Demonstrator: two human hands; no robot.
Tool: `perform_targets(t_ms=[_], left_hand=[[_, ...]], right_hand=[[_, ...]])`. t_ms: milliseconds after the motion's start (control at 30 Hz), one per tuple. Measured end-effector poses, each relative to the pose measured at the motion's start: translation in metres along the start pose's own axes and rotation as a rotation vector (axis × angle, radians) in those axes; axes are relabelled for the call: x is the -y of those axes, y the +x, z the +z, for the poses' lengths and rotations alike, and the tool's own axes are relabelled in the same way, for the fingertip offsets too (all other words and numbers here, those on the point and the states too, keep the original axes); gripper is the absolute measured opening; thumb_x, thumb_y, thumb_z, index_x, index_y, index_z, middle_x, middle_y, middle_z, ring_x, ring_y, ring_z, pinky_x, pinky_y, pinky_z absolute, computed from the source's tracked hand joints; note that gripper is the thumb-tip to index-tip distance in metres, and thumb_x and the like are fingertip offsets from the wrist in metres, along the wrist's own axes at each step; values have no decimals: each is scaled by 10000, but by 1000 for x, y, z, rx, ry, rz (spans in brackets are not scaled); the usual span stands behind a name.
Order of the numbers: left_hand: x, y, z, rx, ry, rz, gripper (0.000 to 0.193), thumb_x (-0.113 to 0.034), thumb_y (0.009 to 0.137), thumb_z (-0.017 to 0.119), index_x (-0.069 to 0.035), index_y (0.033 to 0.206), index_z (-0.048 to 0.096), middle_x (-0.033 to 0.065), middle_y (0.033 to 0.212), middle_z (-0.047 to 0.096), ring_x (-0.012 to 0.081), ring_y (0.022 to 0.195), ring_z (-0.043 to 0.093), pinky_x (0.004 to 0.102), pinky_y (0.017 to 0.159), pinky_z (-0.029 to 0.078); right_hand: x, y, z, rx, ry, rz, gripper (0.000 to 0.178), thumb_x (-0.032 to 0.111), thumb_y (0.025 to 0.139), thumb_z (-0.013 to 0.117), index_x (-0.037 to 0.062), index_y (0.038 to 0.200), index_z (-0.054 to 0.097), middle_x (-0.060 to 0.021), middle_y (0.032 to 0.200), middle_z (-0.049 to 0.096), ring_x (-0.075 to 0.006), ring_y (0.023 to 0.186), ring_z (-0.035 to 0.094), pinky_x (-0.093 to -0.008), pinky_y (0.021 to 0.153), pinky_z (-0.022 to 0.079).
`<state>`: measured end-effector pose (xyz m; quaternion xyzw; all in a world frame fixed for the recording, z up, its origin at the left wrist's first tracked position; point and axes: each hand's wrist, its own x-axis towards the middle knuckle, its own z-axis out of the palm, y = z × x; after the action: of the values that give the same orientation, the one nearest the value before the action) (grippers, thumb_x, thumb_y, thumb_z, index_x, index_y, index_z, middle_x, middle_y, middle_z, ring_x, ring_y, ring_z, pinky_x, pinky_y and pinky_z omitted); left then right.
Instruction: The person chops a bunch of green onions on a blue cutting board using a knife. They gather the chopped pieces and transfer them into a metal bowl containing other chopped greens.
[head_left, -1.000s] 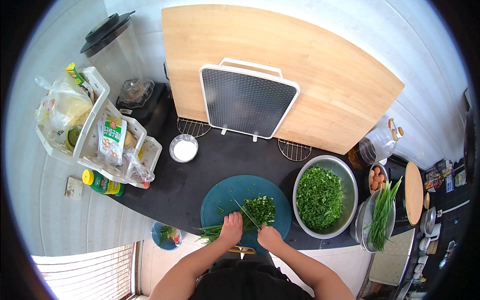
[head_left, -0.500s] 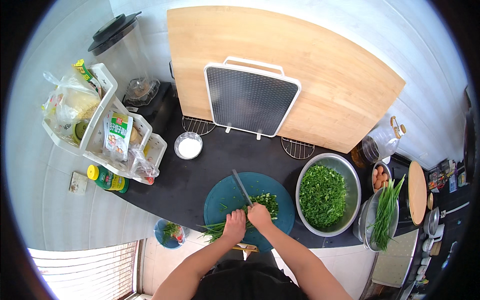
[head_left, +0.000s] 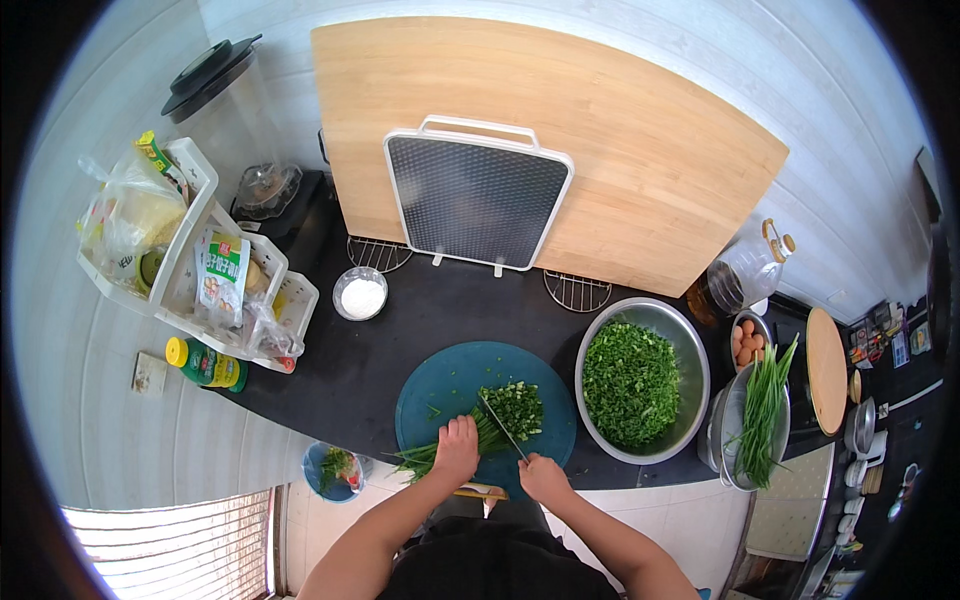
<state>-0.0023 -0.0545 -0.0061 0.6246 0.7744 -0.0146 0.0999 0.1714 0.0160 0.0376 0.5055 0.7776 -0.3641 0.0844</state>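
A round teal cutting board (head_left: 440, 368) lies at the counter's front edge. On it rests a bunch of long green chives (head_left: 487, 434), pressed down under my left hand (head_left: 457, 447), whose fingers are curled over the stalks. My right hand (head_left: 545, 479) is wrapped round the handle of a knife (head_left: 505, 422). The blade slants away to the left, between the bunch and a pile of chopped chives (head_left: 516, 408). A few green bits lie scattered on the far part of the board. To the right stands a large steel bowl (head_left: 697, 408) holding many chopped greens (head_left: 632, 380).
A steel pot with a colander (head_left: 720, 425) carries uncut chives (head_left: 765, 415), beside a bowl of eggs (head_left: 748, 342). A small bowl of white powder (head_left: 361, 295) sits at the back left, near a white rack (head_left: 205, 290). Large wooden board (head_left: 640, 150) leans on the wall.
My right hand has moved nearer to me and away from my left hand, bringing the knife down to the right. The whole view has shifted slightly.
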Motion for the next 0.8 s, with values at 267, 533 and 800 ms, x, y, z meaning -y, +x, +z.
perform_targets(t_ms=[267,533,800], left_hand=[[1,0,20,-116,83,9,718,-271,686,669,111,1236,410,196,1176,468,298,1037,458,396,851,391],[1,9,-6,-56,-25,-2,827,-347,692,710,75,1307,352,182,1198,449,313,1076,439,435,922,352],[1,1,-44,12,-158,-124,1031,-469,621,780,55,1365,296,162,1219,434,307,1114,421,461,983,310]], right_hand=[[18,37,21,-27,-63,-6,239,200,847,527,-23,823,608,-275,773,624,-427,782,621,-488,716,501],[10,19,-8,-170,165,-4,347,315,847,572,-26,782,564,-248,691,592,-433,718,594,-456,626,469],[13,-12,-34,-210,255,-75,426,395,922,494,-1,770,529,-238,646,574,-436,673,580,-483,590,442]])
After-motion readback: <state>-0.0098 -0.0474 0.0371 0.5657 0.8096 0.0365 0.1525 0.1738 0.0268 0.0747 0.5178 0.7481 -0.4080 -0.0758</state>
